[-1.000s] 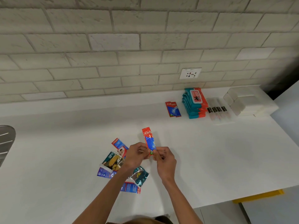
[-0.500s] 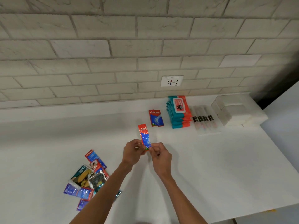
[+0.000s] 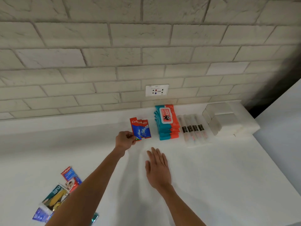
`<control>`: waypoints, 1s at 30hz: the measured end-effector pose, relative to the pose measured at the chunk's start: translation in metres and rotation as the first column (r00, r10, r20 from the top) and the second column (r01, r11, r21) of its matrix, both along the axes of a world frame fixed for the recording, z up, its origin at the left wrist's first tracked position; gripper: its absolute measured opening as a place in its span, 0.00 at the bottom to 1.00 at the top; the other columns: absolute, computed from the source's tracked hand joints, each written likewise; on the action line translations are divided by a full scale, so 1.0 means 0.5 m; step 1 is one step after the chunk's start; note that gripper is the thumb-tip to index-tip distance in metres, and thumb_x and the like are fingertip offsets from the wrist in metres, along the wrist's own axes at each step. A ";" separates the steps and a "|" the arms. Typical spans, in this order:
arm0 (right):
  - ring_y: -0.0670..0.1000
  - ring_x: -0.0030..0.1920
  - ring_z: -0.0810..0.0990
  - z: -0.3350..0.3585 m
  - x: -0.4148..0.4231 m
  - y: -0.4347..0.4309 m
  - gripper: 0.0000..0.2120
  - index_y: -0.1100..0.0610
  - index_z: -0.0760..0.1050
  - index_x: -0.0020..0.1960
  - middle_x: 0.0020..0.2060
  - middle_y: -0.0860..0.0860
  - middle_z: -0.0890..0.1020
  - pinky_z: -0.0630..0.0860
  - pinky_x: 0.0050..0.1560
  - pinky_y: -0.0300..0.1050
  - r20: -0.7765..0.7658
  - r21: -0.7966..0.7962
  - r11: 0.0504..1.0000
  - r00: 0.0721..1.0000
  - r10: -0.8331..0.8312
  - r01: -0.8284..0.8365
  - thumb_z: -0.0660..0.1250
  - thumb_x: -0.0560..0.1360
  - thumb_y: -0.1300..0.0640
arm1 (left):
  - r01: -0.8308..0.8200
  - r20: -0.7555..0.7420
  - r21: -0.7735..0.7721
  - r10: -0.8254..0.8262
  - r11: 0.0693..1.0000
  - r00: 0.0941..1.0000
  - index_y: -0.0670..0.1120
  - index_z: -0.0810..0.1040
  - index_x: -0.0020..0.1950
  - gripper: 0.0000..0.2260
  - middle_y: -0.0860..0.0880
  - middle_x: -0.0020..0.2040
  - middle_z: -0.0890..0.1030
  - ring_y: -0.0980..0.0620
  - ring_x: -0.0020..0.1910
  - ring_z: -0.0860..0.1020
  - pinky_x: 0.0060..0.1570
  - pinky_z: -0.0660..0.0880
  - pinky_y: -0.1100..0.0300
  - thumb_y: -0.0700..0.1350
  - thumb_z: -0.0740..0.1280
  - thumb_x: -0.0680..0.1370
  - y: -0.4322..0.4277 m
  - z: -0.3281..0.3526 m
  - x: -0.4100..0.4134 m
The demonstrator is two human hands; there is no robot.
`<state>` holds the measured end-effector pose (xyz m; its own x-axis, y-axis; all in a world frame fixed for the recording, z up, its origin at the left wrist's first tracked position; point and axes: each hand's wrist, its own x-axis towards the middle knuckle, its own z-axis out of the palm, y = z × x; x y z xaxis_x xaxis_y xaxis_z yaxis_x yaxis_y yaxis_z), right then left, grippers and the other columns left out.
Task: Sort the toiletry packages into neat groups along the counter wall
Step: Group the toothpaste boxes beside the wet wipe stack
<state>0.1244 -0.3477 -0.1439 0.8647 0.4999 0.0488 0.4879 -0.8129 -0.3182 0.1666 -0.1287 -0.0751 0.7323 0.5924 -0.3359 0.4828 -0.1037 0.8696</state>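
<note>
My left hand [image 3: 125, 140] pinches the lower corner of a red and blue toothpaste sachet [image 3: 135, 129], which lies partly over the toothpaste sachets [image 3: 145, 129] near the wall. My right hand [image 3: 157, 167] hovers flat and open over the white counter [image 3: 211, 176], holding nothing. To the right stand a stack of teal and orange wipe packs [image 3: 166, 122], a row of clear toothbrush packs [image 3: 193, 128] and white soap boxes [image 3: 224, 119]. A loose pile of mixed sachets [image 3: 61, 191] lies at the lower left, partly hidden by my left forearm.
A brick-pattern wall with a white power socket [image 3: 157, 90] backs the counter. The counter's right edge runs down from the soap boxes; a pale surface lies beyond it.
Both hands held the sachet above mid-counter; now the left hand alone has carried it back to the toothpaste group by the wall, and the right hand has let go and opened.
</note>
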 end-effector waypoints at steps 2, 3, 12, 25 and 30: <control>0.50 0.86 0.50 0.001 -0.001 0.001 0.26 0.47 0.58 0.85 0.86 0.48 0.56 0.52 0.85 0.54 0.012 0.005 1.000 1.000 -0.006 0.006 0.46 0.88 0.44 | 0.010 -0.033 -0.004 -0.010 1.000 0.999 0.38 0.84 0.54 0.05 0.42 0.44 0.86 0.44 0.43 0.87 0.50 0.85 0.48 0.34 0.72 0.78 0.005 -0.006 0.027; 0.50 0.86 0.50 0.000 -0.002 0.001 0.26 0.47 0.58 0.84 0.85 0.48 0.57 0.52 0.85 0.54 0.015 0.008 1.000 1.000 -0.006 0.006 0.46 0.88 0.44 | 0.018 -0.048 0.006 -0.018 1.000 0.999 0.38 0.84 0.53 0.05 0.41 0.46 0.86 0.44 0.43 0.87 0.50 0.85 0.48 0.34 0.72 0.78 0.008 -0.010 0.038; 0.49 0.85 0.54 0.000 0.001 0.001 0.25 0.47 0.61 0.83 0.85 0.47 0.59 0.57 0.84 0.55 0.020 0.024 1.000 1.000 -0.010 0.010 0.49 0.87 0.45 | 0.086 -0.170 0.090 -0.069 0.992 0.983 0.38 0.84 0.51 0.03 0.40 0.48 0.85 0.44 0.46 0.86 0.44 0.85 0.52 0.35 0.73 0.78 0.008 -0.039 0.096; 0.50 0.85 0.57 -0.002 0.000 0.001 0.24 0.47 0.64 0.82 0.84 0.48 0.62 0.60 0.83 0.55 0.056 0.022 1.000 0.998 -0.010 0.009 0.50 0.88 0.45 | 0.131 -0.319 0.235 -0.051 0.963 0.946 0.40 0.80 0.51 0.14 0.43 0.50 0.84 0.46 0.47 0.84 0.42 0.85 0.51 0.45 0.80 0.72 0.016 -0.067 0.136; 0.50 0.85 0.56 -0.002 0.001 0.002 0.24 0.47 0.63 0.82 0.84 0.48 0.61 0.60 0.83 0.55 0.042 0.013 1.000 0.999 -0.013 0.012 0.50 0.88 0.44 | 0.140 -0.323 0.246 -0.055 0.959 0.945 0.40 0.77 0.56 0.17 0.43 0.53 0.81 0.45 0.49 0.82 0.37 0.78 0.58 0.46 0.78 0.75 -0.005 -0.035 0.132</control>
